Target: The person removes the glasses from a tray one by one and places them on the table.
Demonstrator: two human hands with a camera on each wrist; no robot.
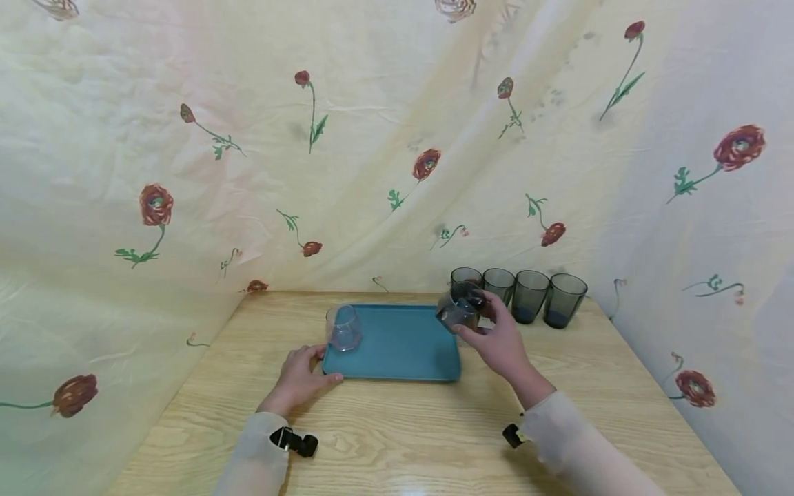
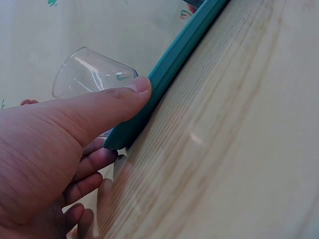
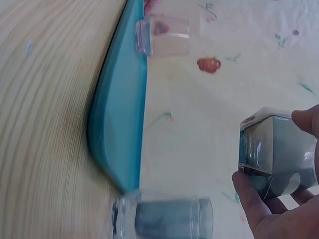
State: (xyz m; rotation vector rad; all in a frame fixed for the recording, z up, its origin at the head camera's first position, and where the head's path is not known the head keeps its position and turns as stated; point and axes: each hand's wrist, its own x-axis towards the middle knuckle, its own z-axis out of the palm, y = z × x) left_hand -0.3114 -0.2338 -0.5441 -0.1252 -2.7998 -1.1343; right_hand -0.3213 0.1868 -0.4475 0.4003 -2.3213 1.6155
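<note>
My left hand (image 1: 300, 379) holds the near left corner of a blue-green tray (image 1: 397, 344), thumb against the front rim and fingers at its left side. A clear glass (image 1: 344, 334) stands upright on the tray's left end, just beyond that hand. My right hand (image 1: 504, 341) grips a dark grey, see-through glass (image 1: 455, 313) between thumb and fingers, raised and tilted over the tray's right end. In the right wrist view, this faceted glass (image 3: 276, 154) shows at the right edge, apart from the tray.
Several dark grey glasses (image 1: 531, 296) stand in a row at the back right of the wooden table (image 1: 397, 427), partly behind the right hand. In the right wrist view a grey glass (image 3: 172, 219) stands near the tray's corner. A flowered cloth (image 1: 372, 138) hangs behind.
</note>
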